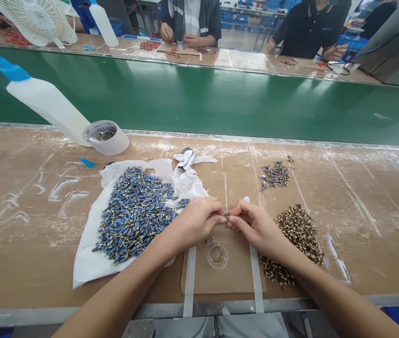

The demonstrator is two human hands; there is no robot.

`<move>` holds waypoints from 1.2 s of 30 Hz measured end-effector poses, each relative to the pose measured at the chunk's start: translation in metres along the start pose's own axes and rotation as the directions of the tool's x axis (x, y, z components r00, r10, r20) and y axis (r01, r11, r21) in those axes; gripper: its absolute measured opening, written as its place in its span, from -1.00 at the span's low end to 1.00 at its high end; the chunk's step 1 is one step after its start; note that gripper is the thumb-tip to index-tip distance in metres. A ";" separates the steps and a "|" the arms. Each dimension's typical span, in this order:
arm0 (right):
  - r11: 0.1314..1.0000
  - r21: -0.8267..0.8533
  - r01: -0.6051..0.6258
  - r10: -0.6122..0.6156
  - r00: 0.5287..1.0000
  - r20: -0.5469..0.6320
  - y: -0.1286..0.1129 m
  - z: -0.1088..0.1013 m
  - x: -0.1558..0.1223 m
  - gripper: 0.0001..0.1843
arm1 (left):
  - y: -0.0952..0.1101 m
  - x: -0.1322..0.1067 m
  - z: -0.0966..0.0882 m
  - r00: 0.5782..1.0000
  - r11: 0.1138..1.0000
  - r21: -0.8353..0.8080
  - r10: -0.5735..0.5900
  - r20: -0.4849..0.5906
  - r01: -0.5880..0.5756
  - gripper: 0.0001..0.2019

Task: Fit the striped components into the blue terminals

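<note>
We are seeing the left hand and the right hand meeting above the cardboard pad, each pinching, thumb against finger, at one tiny blue-and-dark piece between them. It is mostly hiding in the grip, so we cannot tell whether it is one part or two joining. For doing this well, we are advising: squaring the ends, pressing lightly, bracing both wrists, working right over the pad so drops are landing there. The clear cup is sitting just below the hands; we are flagging it as easy to knock. A loose blue piece is lying near it. Left: a blue-and-yellow heap is covering much of a white sheet. Right: the right forearm is partly blocking a dark-and-cream heap; a smaller cluster is lying beyond. The squeeze bottle and tape roll are standing well back, obstructing nothing.
</note>
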State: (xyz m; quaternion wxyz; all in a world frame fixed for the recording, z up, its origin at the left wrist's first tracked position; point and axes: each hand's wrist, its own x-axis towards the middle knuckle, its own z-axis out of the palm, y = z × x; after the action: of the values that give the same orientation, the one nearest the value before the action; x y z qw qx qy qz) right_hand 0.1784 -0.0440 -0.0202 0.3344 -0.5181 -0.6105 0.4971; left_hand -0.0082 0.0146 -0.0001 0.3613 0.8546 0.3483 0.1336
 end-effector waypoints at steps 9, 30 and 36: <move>0.983 0.170 -0.067 0.083 0.993 -0.089 0.000 -0.001 0.005 -0.83 | -0.001 0.002 0.000 0.998 0.997 0.033 0.068 -0.017 -0.067 -0.82; 0.991 0.127 -0.042 0.052 0.996 -0.079 0.006 0.003 0.004 -0.84 | -0.008 0.000 0.019 0.974 0.951 0.259 0.201 -0.102 -0.170 -0.75; 0.998 0.047 -0.037 0.041 0.995 -0.091 0.011 0.004 0.003 -0.88 | -0.005 0.000 0.023 0.980 0.934 0.328 0.180 -0.090 -0.141 -0.77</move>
State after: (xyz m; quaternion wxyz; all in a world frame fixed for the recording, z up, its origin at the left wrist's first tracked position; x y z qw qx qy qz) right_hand 0.1766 -0.0421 -0.0319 0.3640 -0.5444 -0.5730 0.4927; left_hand 0.0003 0.0045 -0.0195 0.1846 0.9179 0.3153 0.1550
